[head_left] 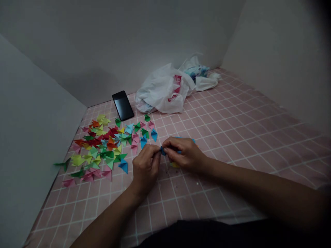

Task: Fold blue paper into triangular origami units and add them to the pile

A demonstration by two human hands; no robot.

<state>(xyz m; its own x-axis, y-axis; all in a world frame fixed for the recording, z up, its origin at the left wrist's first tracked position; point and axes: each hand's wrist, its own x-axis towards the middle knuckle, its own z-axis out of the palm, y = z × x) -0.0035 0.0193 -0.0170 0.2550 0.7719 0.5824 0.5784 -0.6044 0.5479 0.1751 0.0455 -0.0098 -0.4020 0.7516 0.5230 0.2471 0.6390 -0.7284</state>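
A small piece of folded blue paper (163, 151) is pinched between my two hands above the cloth. My left hand (147, 165) grips its left side with thumb and forefinger. From the right, the closed fingers of my right hand (184, 153) hold it too, covering most of the paper. Partly hidden under my right hand lie coloured paper sheets, with blue, yellow and orange edges showing. Left of my hands spreads a heap of folded paper cranes (106, 155) in red, green, yellow, pink and blue. One blue crane (123, 166) lies closest to my left hand.
A pink cloth with a white grid (245, 137) covers the surface, bounded by pale walls at the back and sides. Behind the cranes lies a black phone (123, 106). A crumpled white plastic bag (160, 89) sits against the back wall.
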